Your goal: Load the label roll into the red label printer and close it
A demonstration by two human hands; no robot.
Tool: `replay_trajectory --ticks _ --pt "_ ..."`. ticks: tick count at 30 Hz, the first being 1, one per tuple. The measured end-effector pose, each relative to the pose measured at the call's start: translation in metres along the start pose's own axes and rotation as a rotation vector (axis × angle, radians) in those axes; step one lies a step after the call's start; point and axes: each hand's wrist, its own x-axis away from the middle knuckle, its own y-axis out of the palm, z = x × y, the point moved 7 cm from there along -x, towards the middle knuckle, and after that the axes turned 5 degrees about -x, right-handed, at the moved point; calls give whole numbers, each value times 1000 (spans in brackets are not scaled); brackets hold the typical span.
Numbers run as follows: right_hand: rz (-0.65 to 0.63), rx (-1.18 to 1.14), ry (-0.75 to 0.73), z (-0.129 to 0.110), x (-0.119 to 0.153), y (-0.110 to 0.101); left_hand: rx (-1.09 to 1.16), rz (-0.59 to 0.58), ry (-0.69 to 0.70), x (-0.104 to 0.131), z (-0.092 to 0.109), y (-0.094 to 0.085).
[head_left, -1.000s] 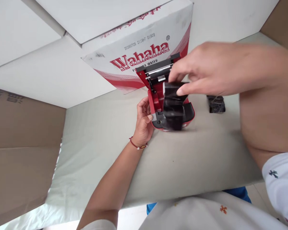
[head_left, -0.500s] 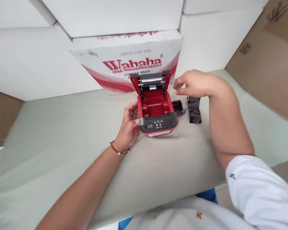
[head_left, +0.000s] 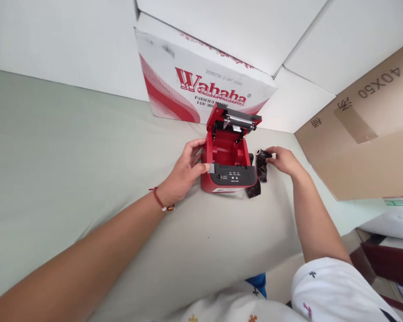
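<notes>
Head view: on a cloth-covered worktop (head_left: pixel 201 255), the left grip (head_left: pixel 184 176) clasps a red device (head_left: pixel 233 175) by its side, thumb on a grey tab (head_left: pixel 211 168). The device stands immediately right of this grip, its lid (head_left: pixel 235 120) raised. The right grip (head_left: pixel 284 160) pinches the upper end of a black roll (head_left: pixel 262 169) just left of it; a second black roll (head_left: pixel 254 188) lies farther left, beside the device. Good handling probably wants a steady left hold and a pinch close to the white core (head_left: pixel 258 152), so nothing unwinds. Each forearm slants back and outward from its grip; the right hand turns inward.
</notes>
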Motion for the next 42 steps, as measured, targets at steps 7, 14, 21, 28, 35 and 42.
replay_trajectory --ticks 7,14,21,28,35,42 --pt "-73 -215 -70 5 52 -22 7 11 3 -2 -4 -1" --pt "-98 -619 -218 -35 115 -102 -30 -6 32 -2 -4 -4" --pt "18 -561 -358 -132 77 -46 -112 -8 102 0 0 -2" --pt "103 -264 -362 -165 57 -30 -730 139 564 29 37 12" --pt "92 -101 -276 -174 36 -16 -916 98 980 55 51 42" --pt "31 -425 -470 -175 76 -49 -939 137 914 55 56 39"
